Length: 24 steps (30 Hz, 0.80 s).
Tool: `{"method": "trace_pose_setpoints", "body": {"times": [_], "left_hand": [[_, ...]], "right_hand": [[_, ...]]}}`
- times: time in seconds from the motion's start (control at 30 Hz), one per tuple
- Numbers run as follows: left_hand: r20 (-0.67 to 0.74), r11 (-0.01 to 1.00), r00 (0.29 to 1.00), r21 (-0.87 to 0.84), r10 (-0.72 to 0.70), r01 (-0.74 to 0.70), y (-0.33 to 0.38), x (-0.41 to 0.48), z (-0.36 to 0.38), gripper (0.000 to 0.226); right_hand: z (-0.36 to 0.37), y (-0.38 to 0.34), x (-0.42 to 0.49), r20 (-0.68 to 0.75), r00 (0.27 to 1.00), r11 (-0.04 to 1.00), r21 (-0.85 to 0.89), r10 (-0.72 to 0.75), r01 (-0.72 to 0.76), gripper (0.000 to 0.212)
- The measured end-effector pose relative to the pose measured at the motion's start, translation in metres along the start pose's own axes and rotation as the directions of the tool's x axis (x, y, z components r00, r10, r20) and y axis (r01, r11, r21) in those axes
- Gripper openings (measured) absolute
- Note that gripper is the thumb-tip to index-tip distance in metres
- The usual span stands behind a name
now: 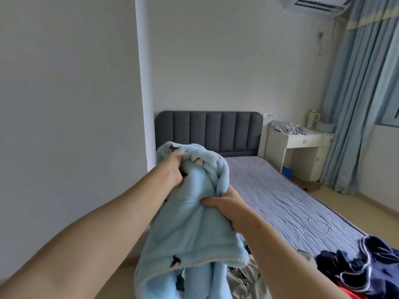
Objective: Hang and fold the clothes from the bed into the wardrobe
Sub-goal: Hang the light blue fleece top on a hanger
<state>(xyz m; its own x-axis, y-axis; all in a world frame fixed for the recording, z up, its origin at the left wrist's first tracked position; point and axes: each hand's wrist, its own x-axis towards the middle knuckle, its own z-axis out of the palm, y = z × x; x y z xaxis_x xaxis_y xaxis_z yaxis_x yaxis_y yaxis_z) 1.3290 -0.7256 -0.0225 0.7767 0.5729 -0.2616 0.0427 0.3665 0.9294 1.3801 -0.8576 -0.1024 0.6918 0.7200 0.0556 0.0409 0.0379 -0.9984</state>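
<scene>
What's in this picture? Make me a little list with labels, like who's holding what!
held thing: fluffy light blue garment, lifted up
left grip: holds its bunched top
right grip: holds it lower down
bed: dark navy garment and other clothes piled at the near end
white desk: crumpled grey cloth on top

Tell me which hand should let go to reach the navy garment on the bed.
Probably right: the right hand grips the blue fleece nearer the navy garment; the left hand holds its top.
</scene>
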Motion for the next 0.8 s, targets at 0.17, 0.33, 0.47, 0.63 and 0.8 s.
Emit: {"method": "trace_pose_setpoints", "body": {"times": [0.17, 0.33, 0.47, 0.63, 0.8], "left_hand": [[0.22, 0.986, 0.968, 0.084, 0.121, -0.143, -0.013, -0.011, -0.024, 0.043], [0.516, 0.862, 0.856, 0.451, -0.04, -0.232, -0.036, -0.025, -0.055, 0.087], [0.316, 0.756, 0.935, 0.648, -0.158, -0.091, -0.066, -0.027, -0.067, 0.084], [0.046, 0.916, 0.995, 0.396, -0.094, 0.068, -0.06, -0.018, -0.07, 0.023], [-0.073, 0.988, 0.989, 0.078, -0.128, 0.134, -0.021, -0.023, -0.083, 0.022]], "right_hand": [[0.002, -0.017, 0.005, -0.21, 0.976, 0.97, 0.241, 0.049, 0.003, 0.032], [0.002, -0.027, 0.011, -0.253, 0.967, 0.951, 0.303, 0.022, 0.058, 0.025], [0.003, -0.02, 0.013, -0.268, 0.96, 0.928, 0.37, 0.075, 0.03, 0.021], [-0.004, -0.011, 0.017, -0.23, 0.963, 0.914, 0.404, 0.14, -0.036, 0.037], [0.01, 0.007, 0.022, -0.237, 0.944, 0.973, 0.038, 0.228, -0.226, 0.04]]}}
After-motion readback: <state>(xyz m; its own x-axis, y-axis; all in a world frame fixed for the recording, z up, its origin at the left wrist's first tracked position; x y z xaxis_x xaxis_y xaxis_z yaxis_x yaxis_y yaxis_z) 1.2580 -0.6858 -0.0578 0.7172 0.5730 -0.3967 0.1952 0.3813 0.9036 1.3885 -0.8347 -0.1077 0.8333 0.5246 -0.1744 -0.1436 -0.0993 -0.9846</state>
